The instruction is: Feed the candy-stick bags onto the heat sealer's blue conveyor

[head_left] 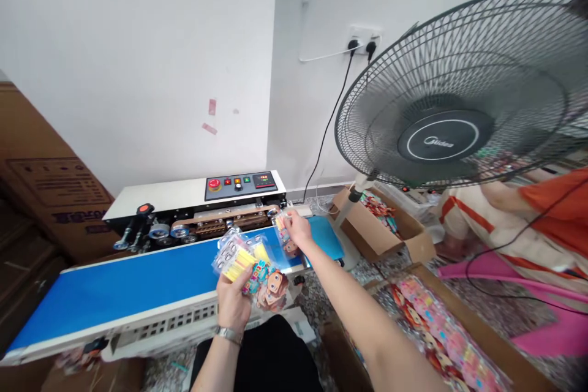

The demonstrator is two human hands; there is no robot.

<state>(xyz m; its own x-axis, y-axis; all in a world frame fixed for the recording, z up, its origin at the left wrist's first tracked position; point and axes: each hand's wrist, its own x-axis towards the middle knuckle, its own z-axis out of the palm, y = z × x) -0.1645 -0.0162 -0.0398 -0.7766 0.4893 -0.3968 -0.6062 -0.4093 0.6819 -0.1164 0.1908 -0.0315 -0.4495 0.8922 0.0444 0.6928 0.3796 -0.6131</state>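
1. The left hand [235, 301] is closed around a bunch of clear packets [271, 285], with the thumb on top. The packets are spread out like a fan. They have yellow parts inside and a cartoon face on the front.
2. The right hand [298, 229] pinches one small packet [281, 233] between its thumb and fingers. This packet is just to the right of the bunch, at the right end of the machine. I cannot tell if it touches the machine.
3. A shiny watch [229, 335] is on the left wrist.
4. Both hands are on the near side of a long machine [160, 197]. It has a flat blue belt [133, 285] that runs off to the left. The bunch is in front of the belt and hides some of it.
5. On top of the machine is a panel [241, 186] with a big red button [214, 184] and little lit numbers.
6. To the right, a big fan [438, 139] stands high up.
7. Under the fan is an open box [367, 234] with colorful packs in it. Nearer, a longer box [505, 337] holds pink and red packs.
8. At the far right, another person in an orange top [558, 202] is near something pink [546, 334].
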